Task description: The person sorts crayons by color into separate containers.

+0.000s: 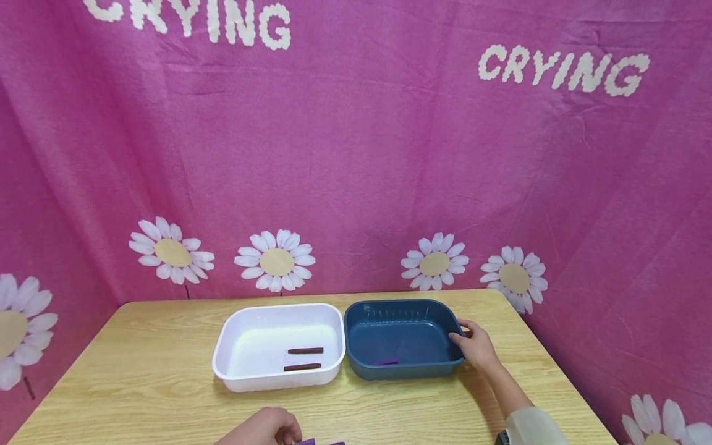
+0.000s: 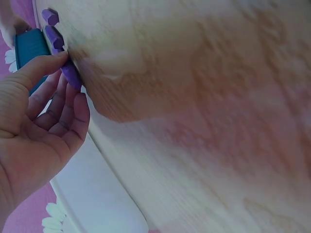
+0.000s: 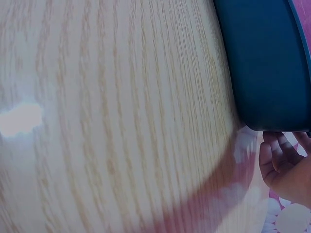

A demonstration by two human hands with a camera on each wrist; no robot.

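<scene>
My left hand (image 1: 266,428) is low in the head view, over the near part of the table. In the left wrist view its thumb and fingers pinch a purple crayon (image 2: 72,75); two more purple crayons (image 2: 50,17) lie just beyond. On the right side, my right hand (image 1: 477,347) grips the right end of a dark blue basin (image 1: 405,371), thumb over the rim and fingers outside. Inside this basin lies one purple crayon (image 1: 385,362). A white basin (image 1: 253,383) stands to its left, holding two dark brown crayons (image 1: 305,351).
Both basins stand side by side on a wood-grain table (image 1: 150,364). Behind and around the table hangs a pink cloth (image 1: 345,154) printed with daisies and white lettering. A dark object (image 1: 502,438) shows at the right wrist beside a pale sleeve (image 1: 534,426).
</scene>
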